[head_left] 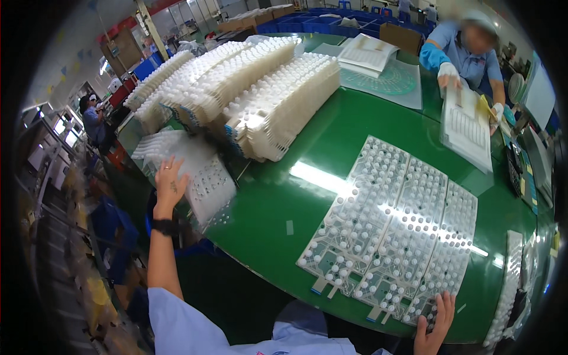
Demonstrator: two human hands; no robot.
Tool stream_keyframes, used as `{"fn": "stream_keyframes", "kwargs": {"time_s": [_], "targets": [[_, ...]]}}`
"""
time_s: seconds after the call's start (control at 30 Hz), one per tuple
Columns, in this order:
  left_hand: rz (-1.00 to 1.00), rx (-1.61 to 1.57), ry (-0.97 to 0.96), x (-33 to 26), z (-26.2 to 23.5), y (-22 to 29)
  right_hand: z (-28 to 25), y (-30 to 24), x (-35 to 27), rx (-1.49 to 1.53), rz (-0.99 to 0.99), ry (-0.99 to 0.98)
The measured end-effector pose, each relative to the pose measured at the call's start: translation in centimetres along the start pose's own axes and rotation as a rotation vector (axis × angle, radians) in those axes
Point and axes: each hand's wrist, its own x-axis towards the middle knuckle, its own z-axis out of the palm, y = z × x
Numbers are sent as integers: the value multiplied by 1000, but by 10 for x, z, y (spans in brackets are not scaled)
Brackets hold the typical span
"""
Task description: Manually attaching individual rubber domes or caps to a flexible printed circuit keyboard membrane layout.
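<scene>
I saw a glossy green table reflecting overhead strip lights. Behind it stood blue crates and cardboard boxes.

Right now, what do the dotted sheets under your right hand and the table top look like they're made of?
Dotted sheets: seemingly thin, flexible translucent plastic film carrying rows of white raised domes, possibly rubber; the green shows through. Table top: smooth, glossy green surface, likely laminate or painted, judging by the sharp light reflections. The right hand rests on a sheet's near edge.
</scene>
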Motion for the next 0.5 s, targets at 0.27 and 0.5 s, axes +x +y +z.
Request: {"fn": "stream_keyframes", "kwargs": {"time_s": [0.27,0.5], "targets": [[145,-296,-108,-49,-37,67,-7,2,-2,-21,50,-7],[36,-512,89,-36,-95,145,-29,28,-13,15,148,92]]}}
